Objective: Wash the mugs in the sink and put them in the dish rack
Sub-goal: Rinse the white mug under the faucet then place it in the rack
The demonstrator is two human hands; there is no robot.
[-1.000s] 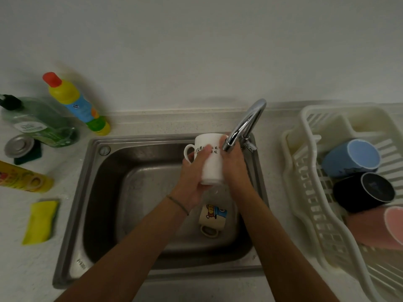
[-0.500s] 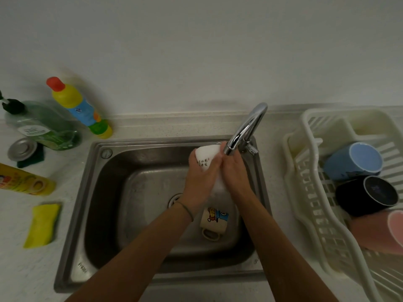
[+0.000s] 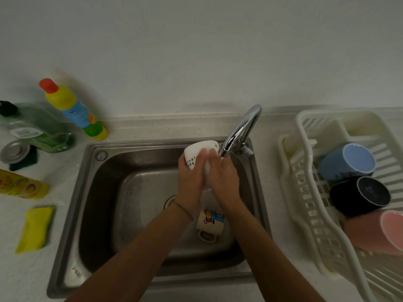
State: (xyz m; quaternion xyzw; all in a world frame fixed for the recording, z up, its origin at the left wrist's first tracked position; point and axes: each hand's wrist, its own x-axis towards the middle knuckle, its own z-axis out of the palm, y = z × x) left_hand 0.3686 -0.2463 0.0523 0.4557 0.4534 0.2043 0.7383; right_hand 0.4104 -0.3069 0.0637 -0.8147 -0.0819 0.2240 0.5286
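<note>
With three mugs (image 3: 348,161) already lying in the dish rack (image 3: 305,171), you grip the white mug (image 3: 197,152) in left hand (image 3: 189,177) and right hand (image 3: 222,177) under the faucet (image 3: 238,131), while the cartoon mug (image 3: 210,223) remains unwashed in the sink (image 3: 91,192).

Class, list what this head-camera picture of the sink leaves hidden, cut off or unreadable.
- White ceramic mug: middle and handle hidden by left hand and right hand.
- Small print on it: too small to read.
- Cream cartoon-printed mug: top hidden behind the wrists.
- Pink mug in the white plastic dish rack: cut off by the right edge.
</note>
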